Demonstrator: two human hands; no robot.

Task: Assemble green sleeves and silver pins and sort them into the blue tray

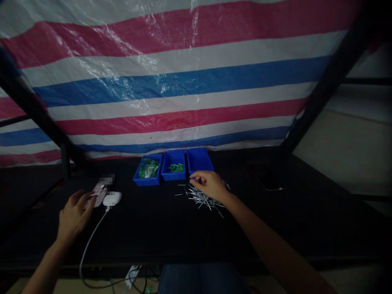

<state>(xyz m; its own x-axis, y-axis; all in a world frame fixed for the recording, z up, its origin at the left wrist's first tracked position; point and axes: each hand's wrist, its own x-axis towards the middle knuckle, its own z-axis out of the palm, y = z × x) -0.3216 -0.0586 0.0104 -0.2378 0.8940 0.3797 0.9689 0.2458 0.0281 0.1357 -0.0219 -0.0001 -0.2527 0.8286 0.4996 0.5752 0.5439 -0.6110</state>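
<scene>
My right hand point(210, 183) hovers over a loose pile of thin silvery nail-like pins point(205, 200) on the black table. Its thumb and index finger come together in a pinch; whatever is between them is too small to make out. To the left, my left hand point(75, 212) has its fingers apart, the tips at the edge of a pale patterned phone-like object point(99, 192). Beside that object sits a white rounded device point(112, 199) with a white cable. Behind the pile stand a blue bin of green-and-silver pieces point(148, 168), a blue bin with small green plugs point(174, 165) and a third blue bin point(199, 159).
A dark flat phone-like object point(266, 177) lies on the table point(147, 232) at right. Striped plastic sheeting point(171, 94) hangs behind, between black frame posts. The white cable point(87, 241) runs over the front edge to a power strip point(133, 275) below.
</scene>
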